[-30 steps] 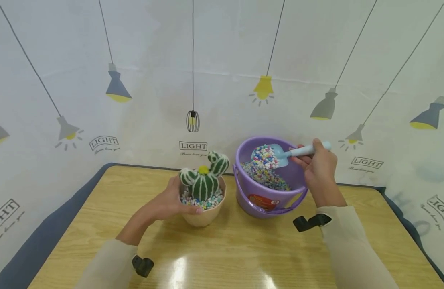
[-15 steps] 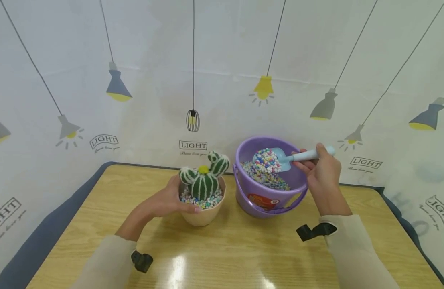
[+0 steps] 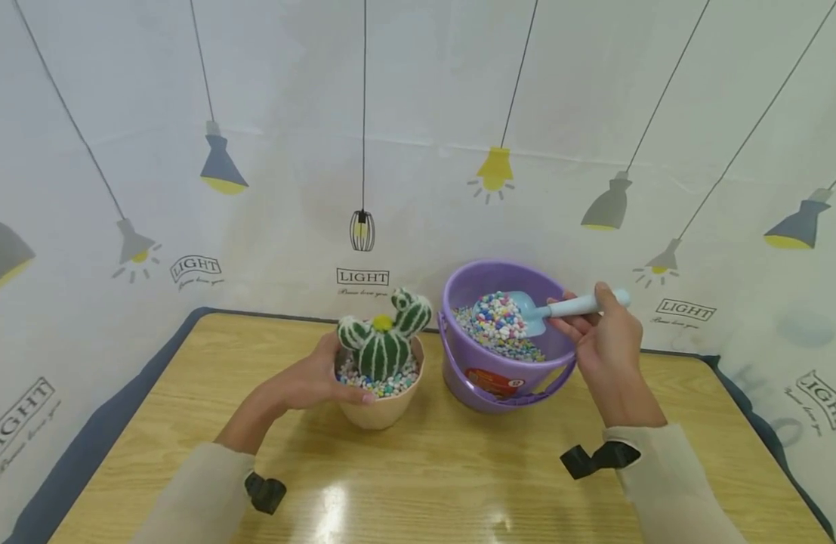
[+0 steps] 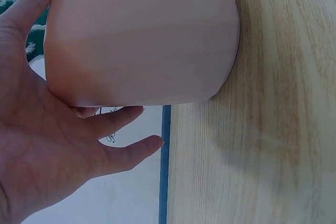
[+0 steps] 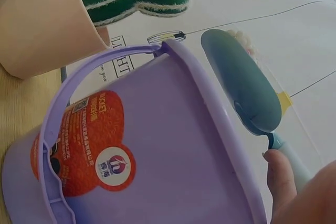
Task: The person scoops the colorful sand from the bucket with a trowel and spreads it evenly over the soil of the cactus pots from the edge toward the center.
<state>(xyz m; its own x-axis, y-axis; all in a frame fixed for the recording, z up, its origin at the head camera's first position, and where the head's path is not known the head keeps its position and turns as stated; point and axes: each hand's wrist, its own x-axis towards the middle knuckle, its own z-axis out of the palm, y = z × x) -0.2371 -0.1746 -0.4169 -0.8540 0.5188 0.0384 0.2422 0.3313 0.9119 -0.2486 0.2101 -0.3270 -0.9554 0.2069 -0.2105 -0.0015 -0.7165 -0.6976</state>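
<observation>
My left hand (image 3: pixel 316 378) grips a beige plant pot (image 3: pixel 377 412) from its left side, the thumb over the front rim. In the pot stands a knitted green cactus (image 3: pixel 384 353) with white stripes and a yellow top, ringed by small coloured pebbles (image 3: pixel 396 384). My right hand (image 3: pixel 611 347) holds the handle of a pale blue toy shovel (image 3: pixel 574 306). A heap of coloured pebbles (image 3: pixel 499 313) lies on its blade, over the purple bucket (image 3: pixel 458 355). In the right wrist view the blade's underside (image 5: pixel 244 82) shows beyond the bucket rim.
More pebbles (image 3: pixel 516 349) lie inside the bucket, whose purple handle (image 3: pixel 553 387) hangs down in front. Both pot and bucket stand on a wooden table (image 3: pixel 418 476), near its back edge. Behind them is a white backdrop (image 3: pixel 275 227) printed with lamps.
My right hand has lowered slightly and come nearer, bringing the loaded shovel down within the bucket's opening. My left hand and the pot have stayed in place.
</observation>
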